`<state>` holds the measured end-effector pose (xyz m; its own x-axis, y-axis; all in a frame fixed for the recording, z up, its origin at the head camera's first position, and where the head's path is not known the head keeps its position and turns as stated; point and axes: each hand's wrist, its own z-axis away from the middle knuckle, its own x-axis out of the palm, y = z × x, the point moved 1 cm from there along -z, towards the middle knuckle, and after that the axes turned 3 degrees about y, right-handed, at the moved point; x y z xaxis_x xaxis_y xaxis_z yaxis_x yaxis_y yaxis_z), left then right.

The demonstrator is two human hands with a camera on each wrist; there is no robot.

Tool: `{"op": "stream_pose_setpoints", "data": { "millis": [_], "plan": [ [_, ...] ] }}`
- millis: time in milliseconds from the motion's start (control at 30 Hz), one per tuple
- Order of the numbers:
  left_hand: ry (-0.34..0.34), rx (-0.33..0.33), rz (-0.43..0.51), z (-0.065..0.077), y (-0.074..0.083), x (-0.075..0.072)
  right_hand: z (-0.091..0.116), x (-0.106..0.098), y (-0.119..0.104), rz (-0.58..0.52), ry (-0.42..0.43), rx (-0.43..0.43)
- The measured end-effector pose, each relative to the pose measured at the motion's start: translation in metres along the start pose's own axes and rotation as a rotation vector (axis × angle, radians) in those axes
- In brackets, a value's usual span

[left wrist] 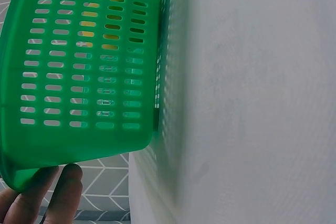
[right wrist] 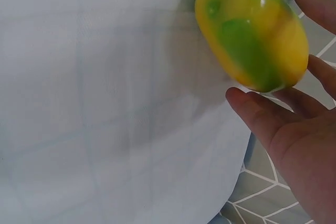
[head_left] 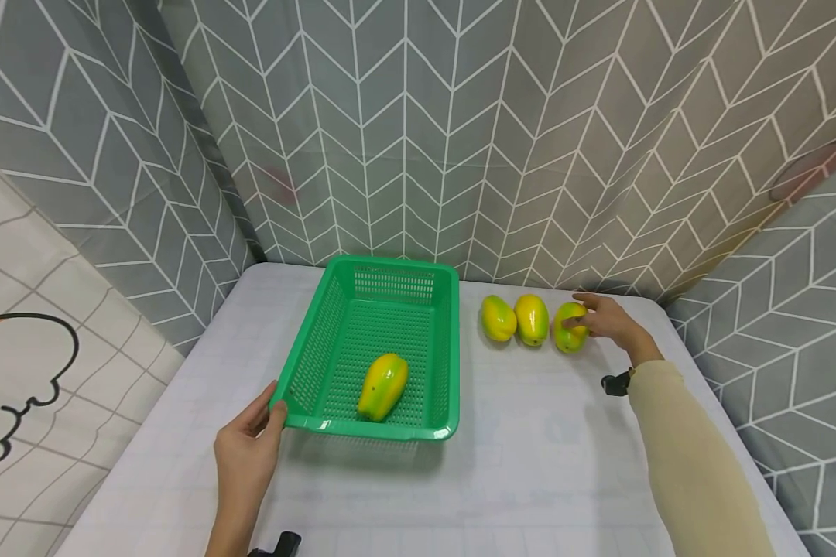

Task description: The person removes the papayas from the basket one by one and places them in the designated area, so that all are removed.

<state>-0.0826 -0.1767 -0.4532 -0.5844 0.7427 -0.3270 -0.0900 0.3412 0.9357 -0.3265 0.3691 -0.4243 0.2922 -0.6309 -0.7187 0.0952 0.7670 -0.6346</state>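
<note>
My left hand [head_left: 247, 449] pinches the near-left rim corner of a green plastic basket [head_left: 299, 425], thumb on top. In the left wrist view, fingers [left wrist: 65, 195] meet the rim below the slotted basket wall [left wrist: 79, 142]. One yellow-green papaya [head_left: 383, 387] lies inside, near the front. On the right, my right hand [head_left: 613, 325] reaches round another papaya [head_left: 567, 340], the rightmost of three on the table. The right wrist view has this papaya [right wrist: 252, 35] between spread fingers, a small gap showing at the lowest fingertip; contact behind it is hidden.
Two more papayas [head_left: 498, 319] stand side by side between the basket and my right hand, close to the back edge. A white cloth covers the table [head_left: 529, 464]. Grey chevron-patterned curtains [head_left: 404, 139] rise behind and along the sides.
</note>
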Motion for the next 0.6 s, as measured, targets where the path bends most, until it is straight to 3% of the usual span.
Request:
{"op": "stream_pose_setpoints", "data": {
  "millis": [200,600],
  "plan": [
    [0.005,0.017,0.018,0.0,0.001,0.001,0.004,-0.006,-0.001,0.015,0.02,0.019],
    [0.005,0.018,0.025,0.001,0.001,0.001,0.008,-0.015,-0.024,0.085,0.092,-0.047]
  ]
}}
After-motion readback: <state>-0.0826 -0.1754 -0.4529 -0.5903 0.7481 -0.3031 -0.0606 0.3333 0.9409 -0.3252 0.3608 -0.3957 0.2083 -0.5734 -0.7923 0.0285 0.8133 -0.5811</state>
